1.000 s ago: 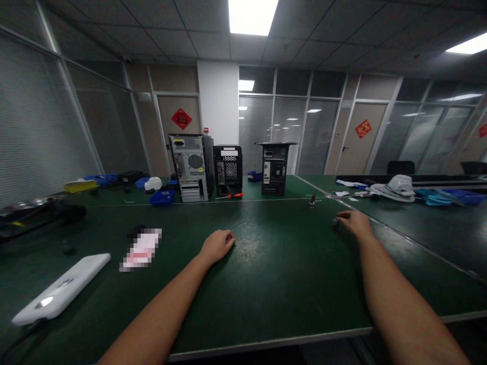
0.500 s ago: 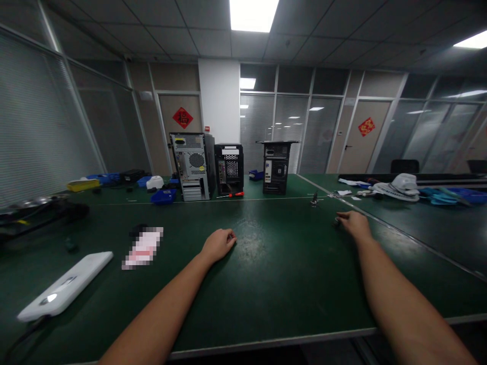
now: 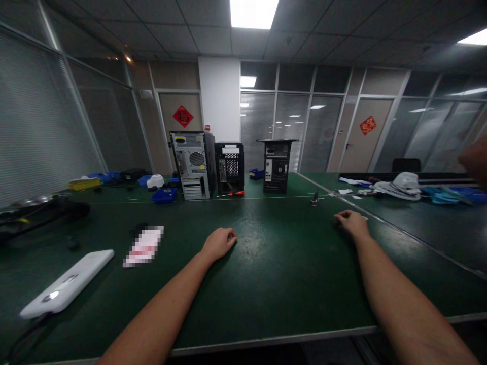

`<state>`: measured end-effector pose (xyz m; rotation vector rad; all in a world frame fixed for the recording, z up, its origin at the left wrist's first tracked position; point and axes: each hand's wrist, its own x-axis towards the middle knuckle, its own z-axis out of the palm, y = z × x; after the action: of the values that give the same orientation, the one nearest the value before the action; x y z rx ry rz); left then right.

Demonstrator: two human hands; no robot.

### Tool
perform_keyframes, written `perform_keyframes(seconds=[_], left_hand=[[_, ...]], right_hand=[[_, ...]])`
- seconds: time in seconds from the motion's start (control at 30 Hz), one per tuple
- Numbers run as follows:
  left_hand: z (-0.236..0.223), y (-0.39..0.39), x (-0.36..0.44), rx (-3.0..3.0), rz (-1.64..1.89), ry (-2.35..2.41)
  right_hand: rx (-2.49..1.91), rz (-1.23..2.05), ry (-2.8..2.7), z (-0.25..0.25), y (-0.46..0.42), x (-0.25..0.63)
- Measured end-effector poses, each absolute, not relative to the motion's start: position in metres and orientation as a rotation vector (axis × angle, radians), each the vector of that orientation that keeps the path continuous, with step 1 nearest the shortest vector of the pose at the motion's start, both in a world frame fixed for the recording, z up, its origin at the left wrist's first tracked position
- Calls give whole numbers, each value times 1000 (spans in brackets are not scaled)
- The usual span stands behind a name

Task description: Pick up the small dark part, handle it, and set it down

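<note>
My left hand rests on the green table near its middle, fingers curled into a loose fist with nothing visible in it. My right hand lies further right on the table. Its fingers are curled and pinched together at the tips, and what they hold, if anything, is hidden. A small metal part stands on the table just beyond the right hand.
Three computer towers stand at the table's far side with a red-handled screwdriver before them. A white device and a blurred-out card lie at the left. Blue bins sit behind. A blurred hand-like shape shows at the right edge.
The small dark item by my right fingertips is no longer visible and the fingers have curled in. A blurred shape has entered at the right edge. My left hand has stayed put.
</note>
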<state>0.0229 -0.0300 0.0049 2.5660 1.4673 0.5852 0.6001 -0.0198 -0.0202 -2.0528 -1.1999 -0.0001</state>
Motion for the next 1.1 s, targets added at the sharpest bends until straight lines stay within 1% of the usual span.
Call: perform_keyframes(seconds=[0.07, 0.13, 0.3, 0.43, 0.63, 0.77, 0.9, 1.0, 1.1], left_hand=[[4, -30, 23, 2564, 585, 1469], [4, -30, 23, 2567, 585, 1466], [5, -29, 24, 2565, 575, 1463], [7, -31, 24, 2564, 570, 1467], [9, -33, 25, 2555, 554, 1470], [11, -36, 29, 2568, 556, 1417], [11, -43, 38, 2590, 596, 1311], [11, -49, 46, 2616, 612, 1241], [10, -53, 52, 2646, 589, 1218]], right_hand=[[-2054, 89, -1158, -24, -17, 603], [-2064, 105, -1144, -26, -16, 604], [-2070, -99, -1226, -24, -19, 593], [-2116, -71, -1335, -22, -22, 581], [-2077, -171, -1509, -7, -28, 558], [-1863, -189, -1699, 20, -33, 502], [-1446, 6, -2098, 41, -42, 409], [-1187, 89, -2333, 42, -54, 340], [-1038, 117, -2500, 34, -66, 293]])
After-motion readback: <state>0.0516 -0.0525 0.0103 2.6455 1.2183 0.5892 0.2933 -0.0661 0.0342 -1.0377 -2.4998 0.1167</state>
